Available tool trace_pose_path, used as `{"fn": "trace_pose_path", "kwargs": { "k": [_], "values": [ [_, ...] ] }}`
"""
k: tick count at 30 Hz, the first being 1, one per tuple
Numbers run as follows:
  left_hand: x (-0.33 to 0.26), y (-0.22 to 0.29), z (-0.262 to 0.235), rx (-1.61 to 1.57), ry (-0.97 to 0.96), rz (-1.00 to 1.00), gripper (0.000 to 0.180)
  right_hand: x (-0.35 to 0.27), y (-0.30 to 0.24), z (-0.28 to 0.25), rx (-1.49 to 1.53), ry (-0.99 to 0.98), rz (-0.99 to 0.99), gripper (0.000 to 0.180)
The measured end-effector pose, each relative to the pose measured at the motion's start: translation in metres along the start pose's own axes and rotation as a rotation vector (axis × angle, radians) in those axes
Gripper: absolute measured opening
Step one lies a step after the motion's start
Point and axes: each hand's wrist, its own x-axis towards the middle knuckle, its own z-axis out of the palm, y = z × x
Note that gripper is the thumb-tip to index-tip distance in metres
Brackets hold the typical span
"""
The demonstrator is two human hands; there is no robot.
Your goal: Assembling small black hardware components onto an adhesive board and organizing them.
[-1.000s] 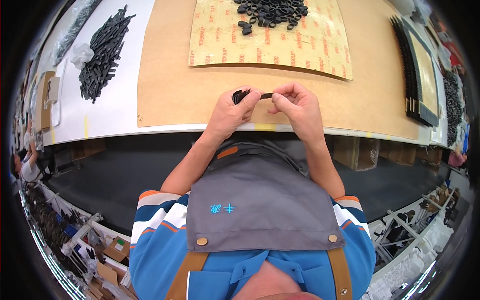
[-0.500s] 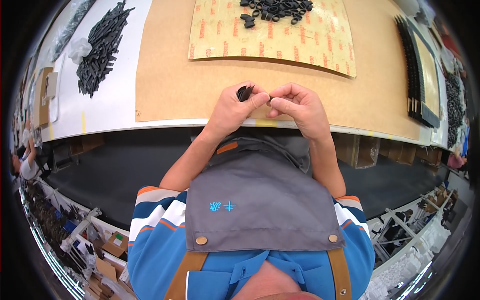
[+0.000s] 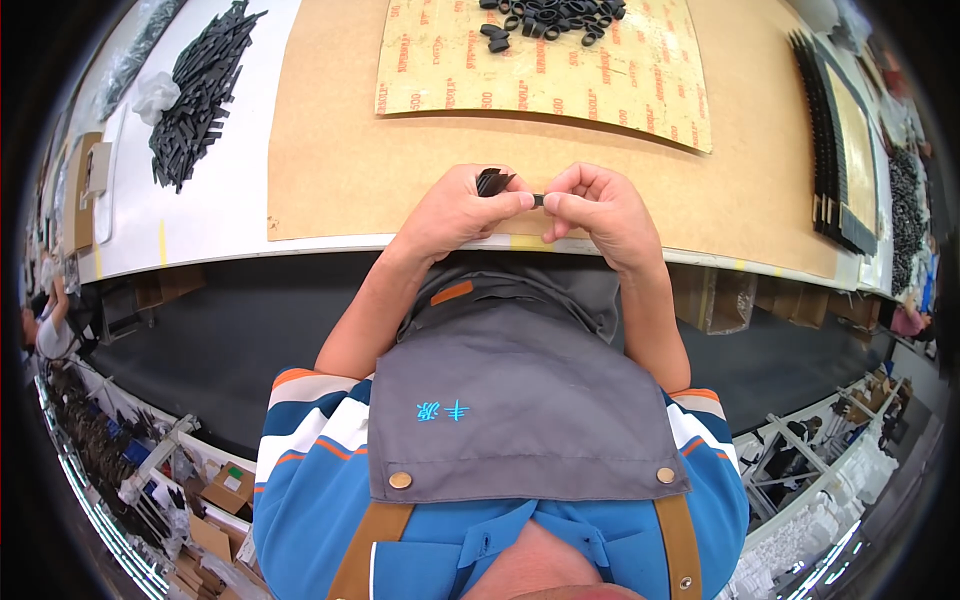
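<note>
Near the front edge of the table, my left hand (image 3: 452, 212) is closed round a bunch of flat black strips (image 3: 493, 182), whose ends poke up past the fingers. Its thumb and fingertip also pinch one side of a small black piece (image 3: 538, 200). My right hand (image 3: 612, 218) grips the other side of that piece between thumb and forefinger, so the two hands nearly meet. Fingers cover most of the piece, and I cannot make out its full shape. Beyond the hands, short black loops (image 3: 553, 22) lie heaped on a yellowish printed sheet (image 3: 480, 97).
Brown board (image 3: 340, 190) covers the middle of the white table. A pile of black strips (image 3: 200, 95) lies at the left, beside crumpled clear plastic (image 3: 156, 98). Black pieces stand in a long row (image 3: 828, 150) at the right. Cardboard boxes (image 3: 712, 298) sit below the table edge.
The small black piece shows more between my fingertips, now stretched level between both hands. My left hand has turned slightly; the bunch of strips stays in it.
</note>
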Motion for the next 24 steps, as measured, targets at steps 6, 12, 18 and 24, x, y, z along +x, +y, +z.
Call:
{"fn": "trace_pose_path", "kwargs": {
  "k": [6,12,18,24],
  "values": [
    [0.002,0.001,0.001,0.067,0.006,-0.014,0.012,0.000,0.000,0.002,-0.029,0.003,0.018,0.008],
    [0.005,0.002,0.002,0.077,0.061,-0.037,0.010,-0.005,0.001,-0.003,0.044,-0.035,-0.049,0.011],
    [0.006,-0.001,0.002,0.077,0.065,-0.010,0.009,0.000,0.014,-0.026,0.126,-0.193,-0.087,0.018],
    [0.007,-0.002,0.002,0.096,0.067,-0.003,0.008,0.005,0.019,-0.036,0.179,-0.257,-0.070,0.021]
  ]
}}
